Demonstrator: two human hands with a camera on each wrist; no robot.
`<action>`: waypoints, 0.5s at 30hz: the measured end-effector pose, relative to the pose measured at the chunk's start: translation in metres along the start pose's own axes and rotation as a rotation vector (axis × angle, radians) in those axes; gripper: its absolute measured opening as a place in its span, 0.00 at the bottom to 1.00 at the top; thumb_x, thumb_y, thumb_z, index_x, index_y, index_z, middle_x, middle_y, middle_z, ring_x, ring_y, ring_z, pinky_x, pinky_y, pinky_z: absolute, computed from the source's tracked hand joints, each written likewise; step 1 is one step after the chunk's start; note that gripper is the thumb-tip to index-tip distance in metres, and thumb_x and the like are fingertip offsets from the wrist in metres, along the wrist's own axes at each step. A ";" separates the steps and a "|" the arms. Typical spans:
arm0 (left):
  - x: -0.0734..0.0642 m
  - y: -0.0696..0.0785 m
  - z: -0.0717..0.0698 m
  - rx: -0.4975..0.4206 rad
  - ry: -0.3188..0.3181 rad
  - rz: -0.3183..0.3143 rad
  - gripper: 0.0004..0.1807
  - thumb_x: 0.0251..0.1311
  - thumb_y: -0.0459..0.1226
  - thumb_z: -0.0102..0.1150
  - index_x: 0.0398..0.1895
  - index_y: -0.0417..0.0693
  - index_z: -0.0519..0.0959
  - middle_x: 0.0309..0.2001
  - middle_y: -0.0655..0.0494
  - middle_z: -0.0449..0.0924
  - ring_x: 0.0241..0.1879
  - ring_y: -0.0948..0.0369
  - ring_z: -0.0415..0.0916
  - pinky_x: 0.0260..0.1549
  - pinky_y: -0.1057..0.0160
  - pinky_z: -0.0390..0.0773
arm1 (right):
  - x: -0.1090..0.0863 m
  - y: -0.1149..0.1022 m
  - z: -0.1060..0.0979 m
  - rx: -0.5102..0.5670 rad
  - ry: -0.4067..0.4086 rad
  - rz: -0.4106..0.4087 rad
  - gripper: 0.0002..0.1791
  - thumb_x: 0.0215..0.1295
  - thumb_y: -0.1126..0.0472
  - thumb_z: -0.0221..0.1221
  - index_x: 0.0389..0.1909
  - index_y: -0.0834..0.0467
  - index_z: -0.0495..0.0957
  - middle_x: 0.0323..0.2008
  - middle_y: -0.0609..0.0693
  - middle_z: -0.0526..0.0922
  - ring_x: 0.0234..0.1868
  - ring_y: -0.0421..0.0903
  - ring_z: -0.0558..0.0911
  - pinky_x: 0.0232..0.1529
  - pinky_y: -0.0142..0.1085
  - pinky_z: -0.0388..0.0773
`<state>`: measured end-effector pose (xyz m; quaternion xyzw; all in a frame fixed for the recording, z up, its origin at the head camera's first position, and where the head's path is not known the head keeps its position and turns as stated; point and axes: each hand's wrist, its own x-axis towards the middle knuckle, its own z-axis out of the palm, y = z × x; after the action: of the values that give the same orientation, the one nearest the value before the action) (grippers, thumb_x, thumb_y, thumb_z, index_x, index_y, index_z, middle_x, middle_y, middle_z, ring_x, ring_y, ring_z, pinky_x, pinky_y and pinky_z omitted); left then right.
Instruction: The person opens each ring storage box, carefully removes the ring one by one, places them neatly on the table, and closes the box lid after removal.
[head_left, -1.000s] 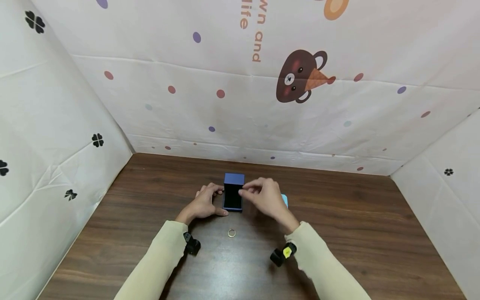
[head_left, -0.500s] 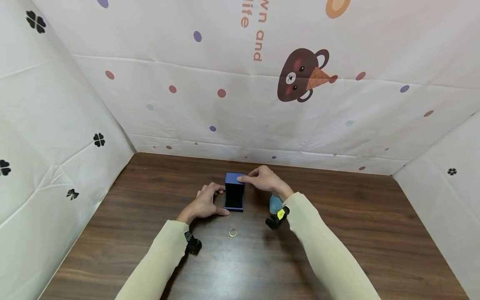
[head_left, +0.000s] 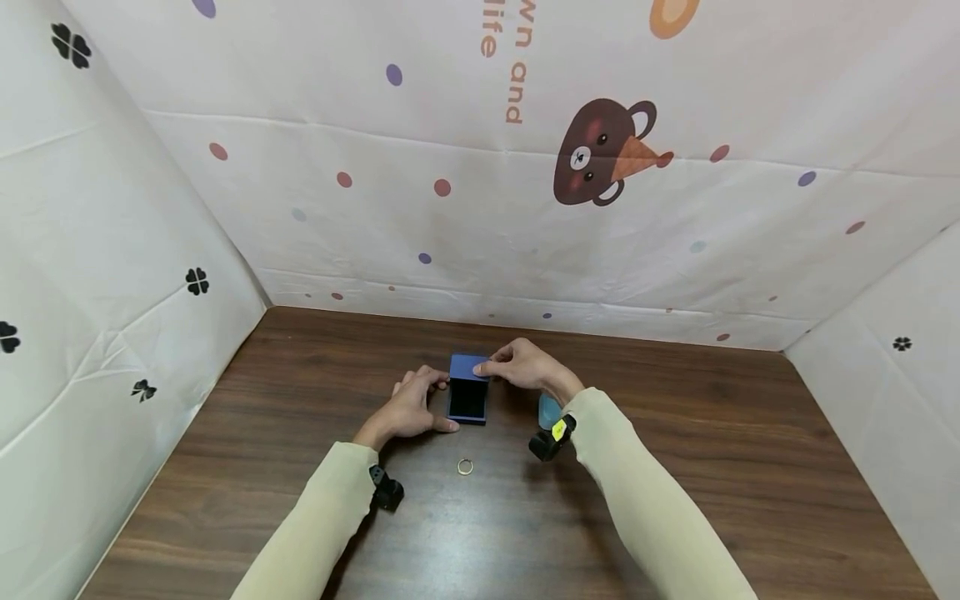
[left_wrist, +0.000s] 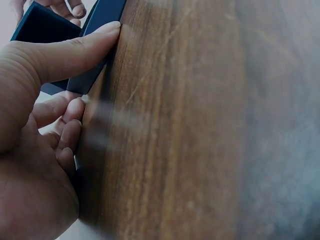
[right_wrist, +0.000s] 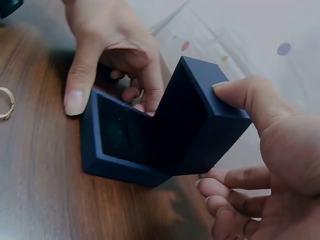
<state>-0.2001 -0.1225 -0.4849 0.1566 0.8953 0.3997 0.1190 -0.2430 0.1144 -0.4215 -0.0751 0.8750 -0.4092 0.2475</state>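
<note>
The right hand [head_left: 528,367] has moved up from the box's side to its lid [right_wrist: 210,142], and the lid now leans farther forward than it did a moment ago. It looks as if the lid is starting to come down, with the ring [right_wrist: 12,101] still outside.

The right thumb [right_wrist: 240,95] sits on the lid's top edge, the fingers bent behind and below it, pinching the lid. The left hand [head_left: 407,408] grips the bottom of the box [right_wrist: 120,172], thumb at the front and fingers at the side.

Between the hands, the box gapes; its inside is dark, and nothing can be made out in there. The ring lies on the table [head_left: 465,542], nearer the person than the left thumb, touching neither hand. A light blue thing [head_left: 548,410] sits by the right wrist, partly hidden.
</note>
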 end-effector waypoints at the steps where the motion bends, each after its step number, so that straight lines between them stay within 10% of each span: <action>1: 0.000 0.000 0.000 0.004 0.000 -0.001 0.41 0.45 0.43 0.83 0.63 0.40 0.75 0.53 0.53 0.74 0.55 0.52 0.65 0.58 0.46 0.58 | -0.001 0.000 0.001 -0.012 0.005 -0.014 0.30 0.64 0.44 0.68 0.57 0.63 0.81 0.50 0.53 0.84 0.55 0.51 0.80 0.57 0.48 0.76; 15: 0.000 0.001 0.001 0.013 0.006 -0.005 0.43 0.44 0.43 0.84 0.65 0.42 0.75 0.52 0.54 0.75 0.54 0.53 0.65 0.56 0.47 0.59 | -0.027 -0.008 0.027 -0.556 0.197 -0.213 0.40 0.50 0.42 0.77 0.59 0.63 0.81 0.48 0.53 0.78 0.46 0.49 0.76 0.48 0.46 0.77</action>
<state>-0.1996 -0.1212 -0.4854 0.1538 0.8986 0.3941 0.1164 -0.2073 0.0999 -0.4201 -0.1912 0.9603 -0.1833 0.0872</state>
